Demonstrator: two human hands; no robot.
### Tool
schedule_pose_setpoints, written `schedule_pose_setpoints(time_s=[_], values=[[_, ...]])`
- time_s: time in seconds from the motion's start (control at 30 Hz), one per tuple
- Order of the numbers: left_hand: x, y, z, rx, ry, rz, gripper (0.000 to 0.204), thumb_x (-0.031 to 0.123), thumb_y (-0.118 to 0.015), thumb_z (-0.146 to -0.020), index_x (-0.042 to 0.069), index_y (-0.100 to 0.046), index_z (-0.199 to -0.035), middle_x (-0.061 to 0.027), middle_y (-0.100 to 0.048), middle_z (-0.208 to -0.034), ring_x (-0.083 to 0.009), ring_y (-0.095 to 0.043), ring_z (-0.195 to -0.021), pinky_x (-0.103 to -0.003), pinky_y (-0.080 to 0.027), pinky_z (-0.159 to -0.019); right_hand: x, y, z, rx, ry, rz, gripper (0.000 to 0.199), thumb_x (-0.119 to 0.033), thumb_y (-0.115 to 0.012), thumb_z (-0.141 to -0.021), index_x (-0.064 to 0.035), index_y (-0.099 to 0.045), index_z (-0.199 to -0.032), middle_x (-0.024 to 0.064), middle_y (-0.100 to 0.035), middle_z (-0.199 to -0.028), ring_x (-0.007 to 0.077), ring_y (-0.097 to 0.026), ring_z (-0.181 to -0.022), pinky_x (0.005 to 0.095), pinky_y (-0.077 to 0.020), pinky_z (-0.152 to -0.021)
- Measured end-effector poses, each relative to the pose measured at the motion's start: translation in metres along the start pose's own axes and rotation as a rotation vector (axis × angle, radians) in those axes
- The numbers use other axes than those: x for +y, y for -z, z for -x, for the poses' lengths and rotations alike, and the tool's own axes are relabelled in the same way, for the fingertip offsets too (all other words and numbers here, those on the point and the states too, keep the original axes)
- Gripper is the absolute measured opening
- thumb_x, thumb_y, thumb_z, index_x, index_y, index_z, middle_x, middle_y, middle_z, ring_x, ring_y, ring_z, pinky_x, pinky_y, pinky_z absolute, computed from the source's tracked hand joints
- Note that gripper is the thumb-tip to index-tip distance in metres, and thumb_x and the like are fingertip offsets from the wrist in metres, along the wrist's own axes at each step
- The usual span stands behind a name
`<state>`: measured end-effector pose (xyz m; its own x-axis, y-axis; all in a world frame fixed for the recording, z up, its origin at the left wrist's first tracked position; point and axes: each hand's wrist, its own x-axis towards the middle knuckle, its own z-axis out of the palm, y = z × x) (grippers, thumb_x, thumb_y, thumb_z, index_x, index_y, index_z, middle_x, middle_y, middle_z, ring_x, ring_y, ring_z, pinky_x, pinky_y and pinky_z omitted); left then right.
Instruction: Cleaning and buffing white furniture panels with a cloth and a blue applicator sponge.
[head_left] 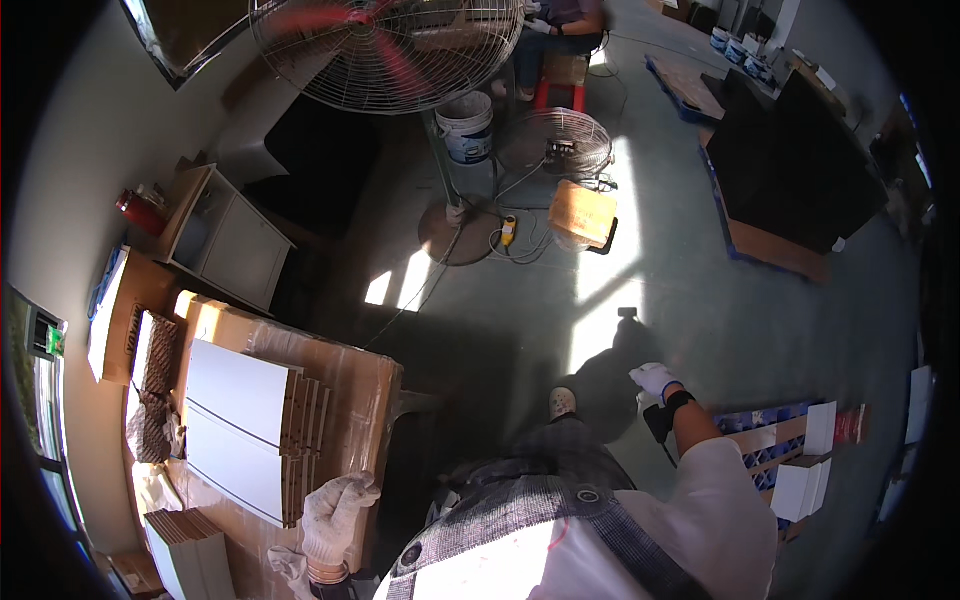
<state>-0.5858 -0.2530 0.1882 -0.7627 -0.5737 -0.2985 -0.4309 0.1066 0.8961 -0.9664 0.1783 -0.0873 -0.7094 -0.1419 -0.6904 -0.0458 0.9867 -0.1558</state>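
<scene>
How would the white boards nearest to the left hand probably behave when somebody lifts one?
The white boards are probably stiff, as they show no clear sagging. They may slide against each other, since their faces look flat and smooth.

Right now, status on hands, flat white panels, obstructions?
Left hand, white glove, beside flat white panels, contact unclear. Right hand, white glove, over grey-green floor. Panels lying on brown cardboard. Round red-bladed wire fan standing ahead.

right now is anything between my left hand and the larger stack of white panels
Nothing visible: your left hand is at the right of the white panels' near end, with no object showing in between. Whether they touch is unclear.
</scene>
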Motion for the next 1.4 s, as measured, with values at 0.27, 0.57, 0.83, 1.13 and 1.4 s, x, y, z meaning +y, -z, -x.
schedule_pose_setpoints(time_s=[0.27, 0.57, 0.83, 1.13, 1.4], values=[[0.093, -0.124, -0.104, -0.124, -0.293, -0.161, 0.019, 0.011, -0.058, -0.09, -0.003, -0.068, -0.097, -0.0166, -0.069, -0.097, -0.023, -0.068, -0.089, -0.031, -0.054, -0.08, -0.026, 0.168, -0.067, 0.191, 0.268, -0.227, 0.037, -0.037, -0.049, -0.086, -0.0146, -0.065, -0.111, 0.0129, -0.063, -0.115, 0.032, -0.058, -0.108, 0.0376, -0.045, -0.094], [0.142, -0.166, -0.225, 0.049, -0.132, -0.103, 0.028, 0.019, -0.055, -0.094, -0.003, -0.065, -0.106, -0.0112, -0.071, -0.093, -0.0159, -0.068, -0.083, -0.027, -0.053, -0.079, -0.16, 0.324, -0.243, 0.373, 1.021, -0.532, 0.03, -0.019, -0.058, -0.088, -0.0068, -0.062, -0.115, 0.0052, -0.068, -0.096, 0.0162, -0.062, -0.086, 0.0288, -0.049, -0.08], [0.185, -0.174, -0.323, 0.109, -0.09, -0.033, 0.034, 0.026, -0.054, -0.095, -0.002, -0.063, -0.111, -0.0109, -0.07, -0.093, -0.0164, -0.067, -0.085, -0.026, -0.051, -0.081, -0.26, 0.522, -0.242, 0.447, 0.985, -0.403, 0.03, -0.025, -0.051, -0.093, -0.0032, -0.064, -0.109, 0.0087, -0.067, -0.099, 0.0211, -0.062, -0.091, 0.0318, -0.0478, -0.083], [0.208, -0.177, -0.317, 0.656, 0.014, 0.105, 0.032, 0.022, -0.058, -0.093, -0.005, -0.064, -0.109, -0.0115, -0.07, -0.09, -0.0153, -0.066, -0.08, -0.026, -0.051, -0.078, -0.424, 0.645, -0.271, 0.216, 1.063, -0.441, 0.028, -0.029, -0.053, -0.092, -0.0053, -0.066, -0.099, 0.0064, -0.067, -0.084, 0.0183, -0.063, -0.08, 0.0299, -0.0488, -0.073], [0.218, -0.224, -0.297, 1.192, -0.073, 0.189, 0.03, 0.023, -0.06, -0.092, -0.003, -0.065, -0.107, -0.0116, -0.068, -0.085, -0.0159, -0.064, -0.072, -0.028, -0.051, -0.07, -0.612, 0.677, -0.272, 0.382, 1.378, -0.215, 0.032, -0.03, -0.048, -0.092, -0.0101, -0.059, -0.115, 0.0172, -0.062, -0.114, 0.0364, -0.057, -0.108, 0.0423, -0.0458, -0.09]])
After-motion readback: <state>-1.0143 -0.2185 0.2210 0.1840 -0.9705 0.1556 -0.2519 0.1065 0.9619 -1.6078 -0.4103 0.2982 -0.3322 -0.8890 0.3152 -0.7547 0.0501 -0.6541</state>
